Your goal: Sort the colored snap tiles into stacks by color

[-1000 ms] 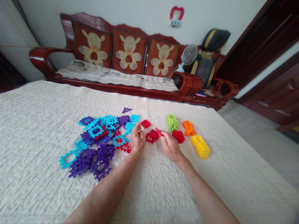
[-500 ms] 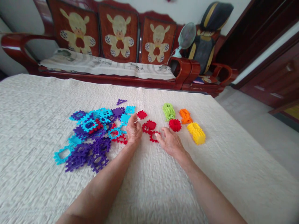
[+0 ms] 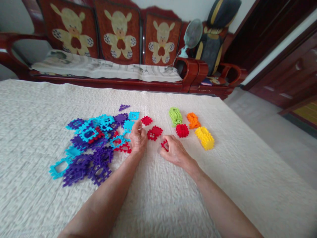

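White quilted cover (image 3: pixel 237 178), one: spreads between the forearms, far edge beyond all pieces. Mixed pile (image 3: pixel 102 155), one, left of the left hand (image 3: pixel 138 137); overlap prevents counting. Hands, two: left half-curled, hold cannot be told; right hand (image 3: pixel 175 150) pinching one red frame (image 3: pixel 164 145). Stacks, four, beyond the right hand: yellow stack (image 3: pixel 204 138), green stack (image 3: pixel 175 116), orange stack (image 3: pixel 193 121), red stack (image 3: pixel 182 130). Loose red pieces (image 3: pixel 155 133), overlapping between hands, two. Purple triangle (image 3: pixel 123 107), one, beyond left.

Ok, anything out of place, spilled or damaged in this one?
Nothing looks spilled or broken. Slightly odd: red toothed plastic pieces lie mixed into the jumbled purple and blue plastic pieces, and one purple plastic triangle sits apart beyond them.
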A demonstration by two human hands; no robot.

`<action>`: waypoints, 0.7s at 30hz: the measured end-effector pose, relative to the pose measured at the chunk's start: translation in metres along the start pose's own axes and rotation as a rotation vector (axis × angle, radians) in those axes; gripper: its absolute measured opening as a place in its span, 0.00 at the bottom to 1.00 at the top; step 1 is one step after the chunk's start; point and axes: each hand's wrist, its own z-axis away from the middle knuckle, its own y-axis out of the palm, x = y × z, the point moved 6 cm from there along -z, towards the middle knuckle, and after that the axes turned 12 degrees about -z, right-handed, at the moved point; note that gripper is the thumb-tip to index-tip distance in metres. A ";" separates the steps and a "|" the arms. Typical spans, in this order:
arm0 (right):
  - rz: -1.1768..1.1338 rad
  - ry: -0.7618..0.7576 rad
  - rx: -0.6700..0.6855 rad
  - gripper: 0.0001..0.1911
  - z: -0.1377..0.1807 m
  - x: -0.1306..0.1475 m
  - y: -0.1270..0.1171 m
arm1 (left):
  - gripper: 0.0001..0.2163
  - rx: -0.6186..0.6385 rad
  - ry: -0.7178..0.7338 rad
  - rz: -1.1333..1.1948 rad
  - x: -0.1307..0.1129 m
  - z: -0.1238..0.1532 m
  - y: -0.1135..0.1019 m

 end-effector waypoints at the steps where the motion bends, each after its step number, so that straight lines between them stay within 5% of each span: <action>1: -0.049 -0.028 0.035 0.19 0.001 0.001 -0.002 | 0.19 0.003 -0.003 -0.007 -0.001 0.000 0.000; 5: -0.162 -0.158 0.151 0.17 0.005 0.015 0.004 | 0.19 0.012 -0.023 -0.019 -0.002 0.001 -0.001; 11: -0.074 -0.411 0.122 0.19 0.014 0.033 0.028 | 0.19 0.018 -0.012 0.000 -0.007 0.001 -0.002; 18: -0.160 -0.284 0.099 0.20 0.002 0.010 0.011 | 0.20 0.034 -0.030 -0.031 -0.006 0.000 -0.003; 21: -0.062 -0.255 -0.020 0.21 -0.002 0.005 -0.003 | 0.20 0.036 -0.020 -0.031 -0.005 0.000 -0.002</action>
